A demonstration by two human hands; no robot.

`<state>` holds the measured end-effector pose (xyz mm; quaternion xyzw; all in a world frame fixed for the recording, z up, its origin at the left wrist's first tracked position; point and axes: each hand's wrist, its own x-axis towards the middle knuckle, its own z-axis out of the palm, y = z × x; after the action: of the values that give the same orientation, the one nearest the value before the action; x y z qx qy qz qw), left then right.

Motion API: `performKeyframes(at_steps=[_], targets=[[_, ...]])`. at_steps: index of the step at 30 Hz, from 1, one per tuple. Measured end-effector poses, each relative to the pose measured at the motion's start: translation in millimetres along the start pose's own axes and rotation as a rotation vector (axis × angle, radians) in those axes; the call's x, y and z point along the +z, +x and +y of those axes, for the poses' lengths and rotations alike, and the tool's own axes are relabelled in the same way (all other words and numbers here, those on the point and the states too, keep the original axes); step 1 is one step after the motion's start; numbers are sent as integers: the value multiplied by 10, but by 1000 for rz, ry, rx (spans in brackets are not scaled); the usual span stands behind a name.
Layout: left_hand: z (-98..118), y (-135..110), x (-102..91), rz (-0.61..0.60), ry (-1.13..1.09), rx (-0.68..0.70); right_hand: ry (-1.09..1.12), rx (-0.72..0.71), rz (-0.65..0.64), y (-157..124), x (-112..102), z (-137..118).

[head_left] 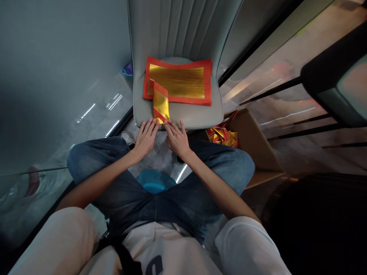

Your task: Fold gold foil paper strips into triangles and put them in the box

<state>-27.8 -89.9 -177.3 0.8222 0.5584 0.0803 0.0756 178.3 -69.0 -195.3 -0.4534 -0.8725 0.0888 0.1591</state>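
A folded strip of red and gold paper lies near the front edge of the grey chair seat, its upper end overlapping a stack of red sheets with gold panels. My left hand is palm down with fingers stretched out, the fingertips touching the strip's lower left corner. At its lower right corner, my right hand rests its inner fingertips on the paper while the outer finger is spread away. Both hands look open, pressing rather than gripping. The thumbs cannot be made out clearly.
The grey chair stands in front of my knees. To its right is an open cardboard box holding several folded red and gold paper pieces. A blue object shows between my legs. A glossy panel is on the left.
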Motion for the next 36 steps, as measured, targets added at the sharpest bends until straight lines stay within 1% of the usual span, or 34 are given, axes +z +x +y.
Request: performKeyframes(at_steps=[5,11,17,22,25,27,29,32,33,34,36], targets=[[22,130,-71,24,-10,-4,-48,-22,3,85,-17,-57],[-58,285,-84,20,-40,15,-76,-17,4,136,-11,-93],[-114,343,-65,33,-29,20,-71,-10,15,127,-4,-116],[-135,336,-33,42,-37,13,-76,-15,20,131,-18,-112],[-160,331,-46,60,-78,22,-70,-12,22,140,-32,-99],[-217,377,-93,101,-145,18,-68,-11,16,147,-38,-93],[-317,493,-156,188,-235,-38,-72,-12,4,157,-42,-87],[-507,792,-235,347,-356,-235,-85,-7,-4,175,-47,-77],[-566,905,-250,351,-377,-298,-89,-9,-3,181,-48,-72],[-614,1010,-259,323,-384,-354,-91,-12,0,187,-50,-66],[-673,1177,-264,241,-401,-417,-92,-21,4,198,-55,-56]])
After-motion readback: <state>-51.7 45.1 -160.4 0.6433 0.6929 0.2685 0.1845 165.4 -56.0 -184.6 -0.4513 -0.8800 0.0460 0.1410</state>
